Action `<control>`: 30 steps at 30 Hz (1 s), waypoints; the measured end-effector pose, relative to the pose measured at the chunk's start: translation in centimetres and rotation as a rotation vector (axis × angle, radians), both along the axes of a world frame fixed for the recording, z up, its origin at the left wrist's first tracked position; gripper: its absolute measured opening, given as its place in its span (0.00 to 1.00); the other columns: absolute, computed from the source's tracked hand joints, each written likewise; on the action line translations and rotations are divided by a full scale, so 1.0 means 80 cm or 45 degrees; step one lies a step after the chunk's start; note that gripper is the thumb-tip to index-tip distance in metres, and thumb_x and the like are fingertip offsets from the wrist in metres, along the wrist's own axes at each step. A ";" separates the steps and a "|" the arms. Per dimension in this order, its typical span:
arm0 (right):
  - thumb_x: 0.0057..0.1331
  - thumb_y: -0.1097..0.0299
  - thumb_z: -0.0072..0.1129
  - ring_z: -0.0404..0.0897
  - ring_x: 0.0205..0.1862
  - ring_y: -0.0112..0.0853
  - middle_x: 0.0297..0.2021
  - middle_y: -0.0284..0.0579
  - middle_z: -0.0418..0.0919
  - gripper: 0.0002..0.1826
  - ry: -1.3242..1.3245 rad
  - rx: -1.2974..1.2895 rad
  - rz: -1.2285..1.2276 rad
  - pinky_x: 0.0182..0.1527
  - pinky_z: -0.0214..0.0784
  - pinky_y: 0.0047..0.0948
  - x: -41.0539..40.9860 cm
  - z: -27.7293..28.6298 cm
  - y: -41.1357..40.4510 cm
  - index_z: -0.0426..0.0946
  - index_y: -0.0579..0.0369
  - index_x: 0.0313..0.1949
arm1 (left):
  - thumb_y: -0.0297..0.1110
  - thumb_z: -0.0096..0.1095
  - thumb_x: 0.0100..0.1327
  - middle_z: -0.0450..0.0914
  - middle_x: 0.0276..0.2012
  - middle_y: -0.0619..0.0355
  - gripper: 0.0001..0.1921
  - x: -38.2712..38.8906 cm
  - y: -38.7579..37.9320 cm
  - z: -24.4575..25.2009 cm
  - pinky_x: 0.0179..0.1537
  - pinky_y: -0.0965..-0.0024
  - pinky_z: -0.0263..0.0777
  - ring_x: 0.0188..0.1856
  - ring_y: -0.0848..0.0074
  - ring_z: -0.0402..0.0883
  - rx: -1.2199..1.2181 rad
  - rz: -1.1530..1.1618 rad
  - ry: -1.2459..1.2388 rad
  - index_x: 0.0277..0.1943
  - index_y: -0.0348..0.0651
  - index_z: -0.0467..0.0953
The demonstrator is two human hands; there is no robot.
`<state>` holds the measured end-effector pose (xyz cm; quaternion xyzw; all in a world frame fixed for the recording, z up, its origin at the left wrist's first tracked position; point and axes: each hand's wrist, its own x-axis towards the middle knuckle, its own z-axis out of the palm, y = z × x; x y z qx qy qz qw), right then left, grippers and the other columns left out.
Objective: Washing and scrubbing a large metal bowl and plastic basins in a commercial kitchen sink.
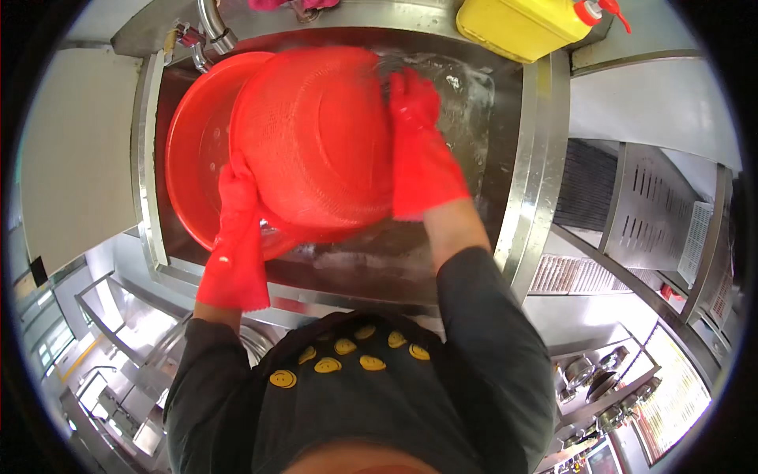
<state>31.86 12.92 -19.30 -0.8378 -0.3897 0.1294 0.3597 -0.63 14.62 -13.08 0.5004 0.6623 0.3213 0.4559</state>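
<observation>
A red plastic colander (308,142) with fine perforations is tilted on its side over the sink, its round base facing right. My left hand (240,189), in a red rubber glove, grips the colander's rim at the lower left. My right hand (416,103), gloved alike, is at the colander's right side with its fingers around a grey scouring pad (388,68), which is blurred and partly hidden. Behind and left of the colander stands a larger red plastic basin (192,148) in the stainless steel sink (355,278).
A metal faucet (216,29) reaches over the sink's back left corner. On the back right rim lies a yellow plastic jug (521,26) with a red cap. Pink cloth (290,5) rests at the back edge. Wet, foamy patches mark the sink floor. A pale board (83,154) borders the left.
</observation>
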 end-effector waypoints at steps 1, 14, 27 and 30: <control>0.67 0.48 0.46 0.74 0.52 0.53 0.49 0.55 0.78 0.26 0.022 0.000 0.021 0.59 0.63 0.46 -0.009 -0.010 -0.004 0.75 0.53 0.54 | 0.49 0.47 0.72 0.82 0.38 0.57 0.24 -0.018 -0.001 -0.006 0.41 0.73 0.72 0.39 0.76 0.78 0.000 0.021 0.022 0.46 0.31 0.78; 0.44 0.53 0.73 0.77 0.45 0.49 0.43 0.54 0.78 0.34 0.172 0.577 0.345 0.49 0.69 0.46 -0.185 0.126 -0.164 0.77 0.53 0.50 | 0.53 0.45 0.72 0.83 0.36 0.55 0.27 -0.034 -0.039 -0.018 0.39 0.70 0.72 0.36 0.75 0.78 0.037 -0.006 0.261 0.46 0.32 0.78; 0.62 0.34 0.46 0.78 0.48 0.54 0.45 0.60 0.80 0.39 0.548 -0.400 -0.166 0.51 0.68 0.45 0.051 0.004 -0.024 0.78 0.62 0.49 | 0.54 0.48 0.70 0.83 0.35 0.49 0.27 -0.003 -0.056 -0.020 0.40 0.66 0.73 0.35 0.70 0.80 0.189 0.137 0.474 0.45 0.33 0.79; 0.62 0.29 0.40 0.75 0.53 0.55 0.45 0.64 0.78 0.42 0.552 -0.603 -0.360 0.53 0.67 0.45 0.053 -0.059 -0.137 0.79 0.61 0.47 | 0.51 0.51 0.70 0.83 0.35 0.51 0.24 -0.029 -0.050 -0.059 0.41 0.66 0.72 0.37 0.67 0.80 0.036 0.148 0.535 0.46 0.33 0.78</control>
